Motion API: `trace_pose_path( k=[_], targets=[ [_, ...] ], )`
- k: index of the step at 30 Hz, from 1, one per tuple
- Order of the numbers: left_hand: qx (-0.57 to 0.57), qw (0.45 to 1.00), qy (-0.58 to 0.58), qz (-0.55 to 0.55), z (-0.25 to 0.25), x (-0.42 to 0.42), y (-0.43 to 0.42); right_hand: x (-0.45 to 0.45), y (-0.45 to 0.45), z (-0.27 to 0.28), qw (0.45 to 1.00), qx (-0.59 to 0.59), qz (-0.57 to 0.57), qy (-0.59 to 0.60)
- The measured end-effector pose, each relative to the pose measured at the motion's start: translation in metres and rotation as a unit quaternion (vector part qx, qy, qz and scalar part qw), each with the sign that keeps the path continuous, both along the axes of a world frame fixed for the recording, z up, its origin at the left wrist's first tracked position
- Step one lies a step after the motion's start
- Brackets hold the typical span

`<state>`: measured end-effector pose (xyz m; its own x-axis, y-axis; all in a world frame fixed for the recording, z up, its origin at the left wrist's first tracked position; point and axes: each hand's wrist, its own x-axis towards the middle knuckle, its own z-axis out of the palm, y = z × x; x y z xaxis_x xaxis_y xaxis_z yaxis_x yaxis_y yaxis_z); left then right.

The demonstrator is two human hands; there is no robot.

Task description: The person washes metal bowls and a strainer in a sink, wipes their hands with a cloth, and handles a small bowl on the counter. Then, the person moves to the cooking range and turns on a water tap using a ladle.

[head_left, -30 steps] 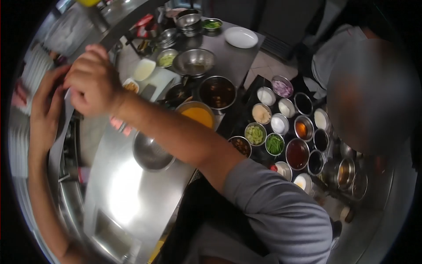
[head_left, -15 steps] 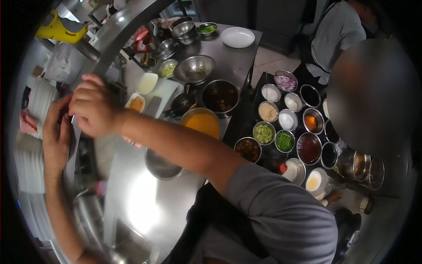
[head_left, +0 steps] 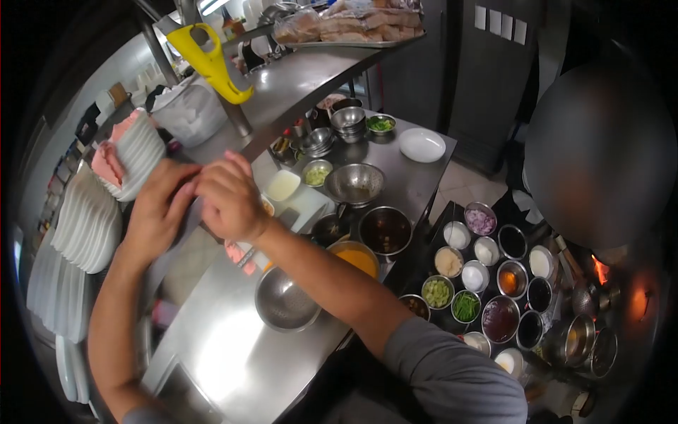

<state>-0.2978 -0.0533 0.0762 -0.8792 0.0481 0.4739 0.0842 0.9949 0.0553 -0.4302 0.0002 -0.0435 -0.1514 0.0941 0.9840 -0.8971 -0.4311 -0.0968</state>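
Observation:
My left hand and my right hand meet in front of me at the edge of the raised steel shelf. On both hands the fingers are bent and pinched together, their tips touching or nearly so. What lies between the fingertips, if anything, is hidden. Just below my right hand a strip of pink cloth shows on the counter. Under my right forearm are an empty steel bowl and a bowl of orange liquid.
White plates stand stacked at left, with pink cloths. A yellow tool rises beside a lined tub. Behind are a colander and an oval plate. Ingredient bowls fill the right, near flames.
The view has swung left and up, bringing more of the shelf, a tray of wrapped food and the flames into sight. My hands stay together with fingers pinched.

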Motion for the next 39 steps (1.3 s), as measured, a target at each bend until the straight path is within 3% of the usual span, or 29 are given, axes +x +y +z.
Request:
trace_pose_path(
  k=[2,5,8,16,29,34,39],
  targets=[
    [-0.035,0.997,0.067,-0.016,-0.001,0.0,0.003,0.002,0.002,0.001,1.0,0.019,0.009,-0.013],
    [0.023,1.0,-0.012,0.017,-0.001,0.007,0.0,0.008,0.003,0.002,0.998,0.031,0.024,-0.046],
    [0.078,0.996,-0.018,0.027,-0.001,0.01,-0.001,0.01,0.009,0.006,0.998,0.054,0.017,-0.04],
    [0.007,1.0,-0.01,0.0,0.005,0.011,-0.001,0.01,0.013,0.007,0.997,0.056,0.024,-0.038],
    [0.038,0.997,-0.063,-0.031,0.009,0.014,-0.006,0.012,0.011,0.004,0.997,0.047,0.04,-0.047],
    [0.047,0.996,0.068,0.017,0.004,0.007,-0.003,0.017,0.014,0.004,0.993,0.024,0.064,-0.094],
    [0.031,0.999,-0.03,0.007,0.003,0.004,-0.002,0.008,0.015,0.005,0.999,0.037,0.009,-0.039]
  ],
)
